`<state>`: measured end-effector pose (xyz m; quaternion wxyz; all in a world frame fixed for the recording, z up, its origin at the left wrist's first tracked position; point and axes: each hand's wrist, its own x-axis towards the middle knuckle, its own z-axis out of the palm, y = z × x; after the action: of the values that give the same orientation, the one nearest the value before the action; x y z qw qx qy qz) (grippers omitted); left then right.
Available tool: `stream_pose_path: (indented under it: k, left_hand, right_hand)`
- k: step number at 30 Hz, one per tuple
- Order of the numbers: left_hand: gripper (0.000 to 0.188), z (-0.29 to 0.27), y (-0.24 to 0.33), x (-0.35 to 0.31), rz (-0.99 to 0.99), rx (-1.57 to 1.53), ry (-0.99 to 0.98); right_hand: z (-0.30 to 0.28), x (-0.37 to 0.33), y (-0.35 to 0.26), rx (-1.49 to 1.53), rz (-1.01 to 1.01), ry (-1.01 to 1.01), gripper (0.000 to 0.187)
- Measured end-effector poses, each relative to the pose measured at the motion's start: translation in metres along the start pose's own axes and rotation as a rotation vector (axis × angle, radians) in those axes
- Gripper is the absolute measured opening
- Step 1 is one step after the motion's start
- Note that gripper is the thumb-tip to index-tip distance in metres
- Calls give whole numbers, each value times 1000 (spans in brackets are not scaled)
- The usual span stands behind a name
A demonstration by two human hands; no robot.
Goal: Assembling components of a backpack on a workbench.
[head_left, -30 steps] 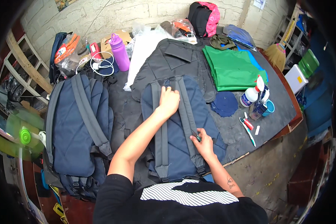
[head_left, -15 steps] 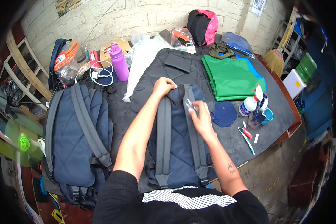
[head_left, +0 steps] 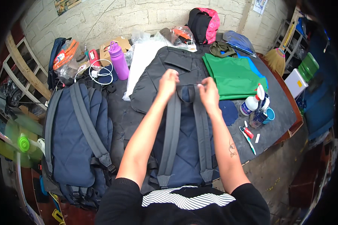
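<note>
A dark navy backpack point(head_left: 187, 150) with two grey padded straps lies in front of me, straps up, its top pointing away. My left hand point(head_left: 169, 84) is raised above the left strap's upper end, its fingers closed as if in a pinch. Whatever is between them is too small to make out. On the other side of the black carry loop point(head_left: 185, 94), my right hand point(head_left: 209, 93) hovers over the right strap's top, fingers curled and slightly blurred. The small snips seen in it earlier are hidden now.
Another navy backpack point(head_left: 73, 138) lies at left. Beyond my hands is a flat dark backpack piece point(head_left: 150, 84). Folded green fabric point(head_left: 233, 77), a spray bottle point(head_left: 248, 105), a blue cup point(head_left: 269, 115) and a toothbrush point(head_left: 248, 143) are at right; a purple bottle point(head_left: 118, 62) stands behind.
Both hands have moved up and away from me, the right one also a little rightward. The backpack's top has shifted slightly to the right. The snips have gone out of sight.
</note>
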<state>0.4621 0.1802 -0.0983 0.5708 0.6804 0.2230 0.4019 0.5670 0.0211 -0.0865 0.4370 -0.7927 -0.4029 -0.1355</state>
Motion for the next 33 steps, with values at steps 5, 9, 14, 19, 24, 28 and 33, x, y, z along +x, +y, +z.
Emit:
stream_pose_path:
  k: [5, 9, 14, 19, 24, 28, 33]
  left_hand:
    - [24, -116, -46, -46, -121, 44, 335]
    - [31, -123, -30, -138, -687, 139, -213]
    - [24, -80, -10, -163, -124, 37, -118]
    - [13, -57, 12, -113, 75, 62, 329]
    - [21, -68, -9, -96, -223, 706, -108]
    - [16, -96, -42, -39, 146, 517, 296]
    - [31, -74, -34, 23, 237, 609, 42]
  right_hand:
    - [-28, -55, 93, 8, 293, -15, 55]
    - [-55, -126, 149, 31, 559, -260, 50]
    - [-67, -109, 88, 578, 558, -434, 25]
    - [-73, -53, 24, 717, 368, -122, 24]
    - [-49, -56, 8, 684, 302, -241, 32]
    - [-25, -65, 0, 662, 256, -328, 29]
    - [2, -49, -13, 724, 276, -365, 30]
